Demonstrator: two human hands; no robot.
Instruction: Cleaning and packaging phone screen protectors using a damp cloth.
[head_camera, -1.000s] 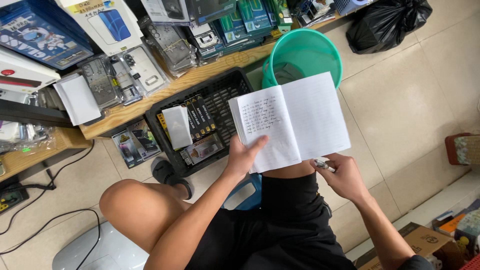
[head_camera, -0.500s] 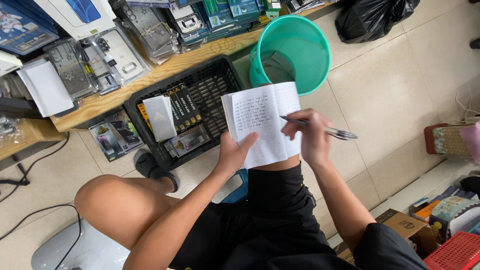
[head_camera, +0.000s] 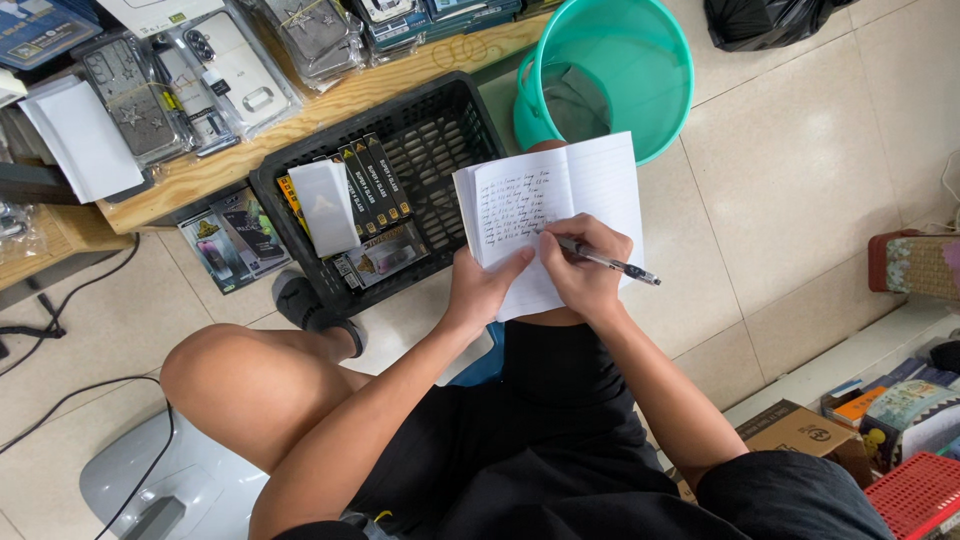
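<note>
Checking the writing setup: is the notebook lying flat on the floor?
No, the left hand props the open notebook on the knee.

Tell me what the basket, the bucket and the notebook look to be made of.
Basket: black plastic, matte, by its moulded grid walls. Bucket: teal plastic, smooth with a slight sheen. Notebook: thin white ruled paper, matte, its pages curving under the hands.

Notebook (head_camera: 560, 215) on knee, between crate (head_camera: 440, 140) and bucket (head_camera: 640, 60).

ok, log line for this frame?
left hand: holds notebook | right hand: pen on left page | nearby: black crate, green bucket
</note>
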